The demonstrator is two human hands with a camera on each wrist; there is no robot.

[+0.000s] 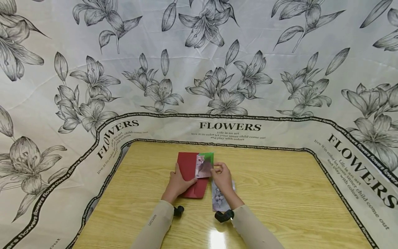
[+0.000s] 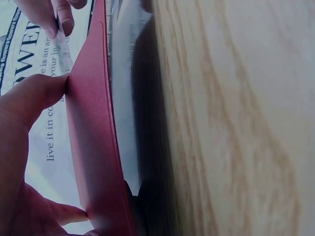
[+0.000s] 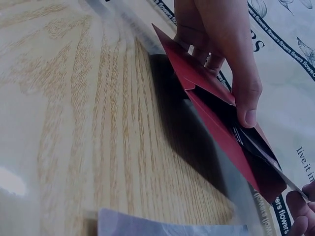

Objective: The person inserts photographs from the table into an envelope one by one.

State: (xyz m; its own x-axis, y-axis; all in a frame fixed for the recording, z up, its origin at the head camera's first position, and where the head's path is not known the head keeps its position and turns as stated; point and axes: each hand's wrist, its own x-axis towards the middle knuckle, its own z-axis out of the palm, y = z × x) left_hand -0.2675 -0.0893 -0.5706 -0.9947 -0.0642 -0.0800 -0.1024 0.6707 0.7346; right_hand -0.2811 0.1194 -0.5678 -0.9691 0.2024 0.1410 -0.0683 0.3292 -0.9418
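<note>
My left hand [image 1: 178,184] grips a red paper envelope [image 1: 186,166], thumb on its face and fingers at its left edge. A cat picture card [image 1: 202,168] with a green corner lies across the envelope's right side. My right hand [image 1: 222,178] pinches that card at its right edge. In the right wrist view the envelope [image 3: 216,123] gapes open, the left thumb [image 3: 246,98] at its mouth, and the card slants into or against the opening; how deep is hidden. Under the right wrist a second cat picture [image 1: 218,201] lies on the table, partly covered.
The wooden table [image 1: 280,193] is bordered by a white cloth [image 1: 230,131] printed with flowers and lettering, standing at the back and both sides. Black wrist cameras [image 1: 224,216] sit on both wrists. Light glares off the front of the table.
</note>
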